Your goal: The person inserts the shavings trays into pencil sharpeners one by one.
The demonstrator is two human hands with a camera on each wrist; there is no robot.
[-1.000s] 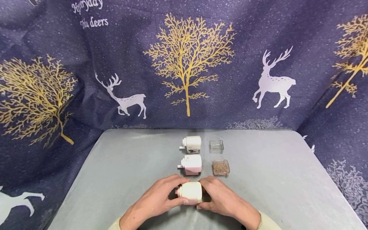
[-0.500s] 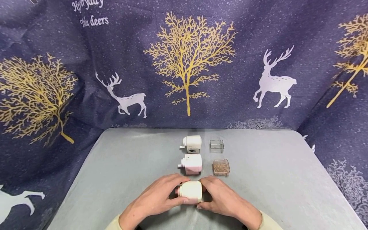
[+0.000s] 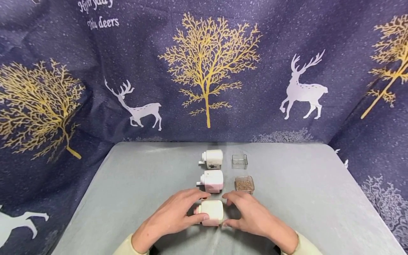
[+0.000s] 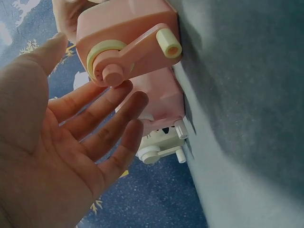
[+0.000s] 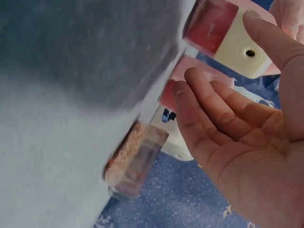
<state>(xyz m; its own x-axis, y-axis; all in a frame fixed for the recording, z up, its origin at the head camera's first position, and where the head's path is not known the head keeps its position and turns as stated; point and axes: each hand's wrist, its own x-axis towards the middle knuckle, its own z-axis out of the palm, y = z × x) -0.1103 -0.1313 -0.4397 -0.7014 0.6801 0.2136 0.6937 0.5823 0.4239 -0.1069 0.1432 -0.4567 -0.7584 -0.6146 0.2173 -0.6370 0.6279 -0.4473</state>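
Nearest sharpener [image 3: 213, 209] stands on a grey table [image 3: 143, 180] before patterned navy cloth [image 3: 269, 74].

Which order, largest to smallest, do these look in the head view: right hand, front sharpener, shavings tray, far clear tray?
1. Right hand
2. Front sharpener
3. Shavings tray and far clear tray, left unranked: the first looks slightly bigger, but it is nearer the camera.
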